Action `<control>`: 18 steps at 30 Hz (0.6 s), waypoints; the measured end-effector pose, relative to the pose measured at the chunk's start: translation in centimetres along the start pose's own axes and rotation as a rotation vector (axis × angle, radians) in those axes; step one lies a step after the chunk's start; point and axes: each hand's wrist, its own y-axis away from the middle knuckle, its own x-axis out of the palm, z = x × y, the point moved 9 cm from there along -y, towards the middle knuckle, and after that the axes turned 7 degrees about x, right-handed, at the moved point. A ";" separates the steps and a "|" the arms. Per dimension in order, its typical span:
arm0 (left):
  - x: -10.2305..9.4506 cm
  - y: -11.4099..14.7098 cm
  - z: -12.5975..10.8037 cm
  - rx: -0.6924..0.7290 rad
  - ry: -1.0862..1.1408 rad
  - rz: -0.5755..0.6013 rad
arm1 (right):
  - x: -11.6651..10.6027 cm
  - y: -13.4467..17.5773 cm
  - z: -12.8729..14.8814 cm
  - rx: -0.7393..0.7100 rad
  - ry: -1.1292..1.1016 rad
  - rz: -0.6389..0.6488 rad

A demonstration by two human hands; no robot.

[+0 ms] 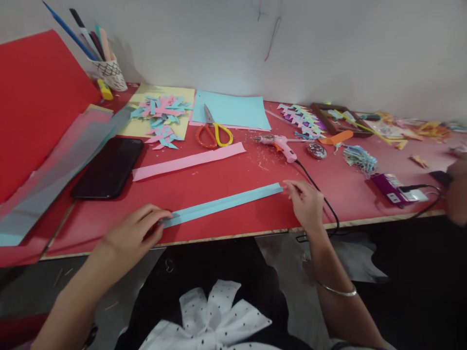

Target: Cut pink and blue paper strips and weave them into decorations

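Note:
A long light-blue paper strip lies slantwise near the front edge of the red table, with a lengthwise crease along it. My left hand pinches its left end between thumb and finger. At the other end, my right hand has its fingers curled in, the tips at the strip's corner. Behind it rests a pink paper strip. Scissors with one red and one yellow handle lie farther back, beside a pink glue gun.
On the left are a black phone, layered paper sheets and a pen cup. Cut paper pieces sit at the back near a blue sheet. A purple power adapter and another person's hand are at right.

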 end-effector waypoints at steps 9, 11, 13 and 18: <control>-0.2 0.0 -0.7 -0.002 -0.069 -0.011 | 1.6 0.7 3.2 -0.207 -0.021 0.063; -0.3 0.0 -0.9 0.011 -0.119 -0.031 | 2.1 0.9 3.3 -0.182 -0.028 0.092; -0.6 -0.1 -1.2 0.027 -0.173 -0.071 | 2.4 1.3 3.8 -0.187 0.011 0.104; -0.8 -0.7 -1.4 0.019 -0.189 -0.108 | 4.2 3.1 6.5 -0.365 0.139 0.251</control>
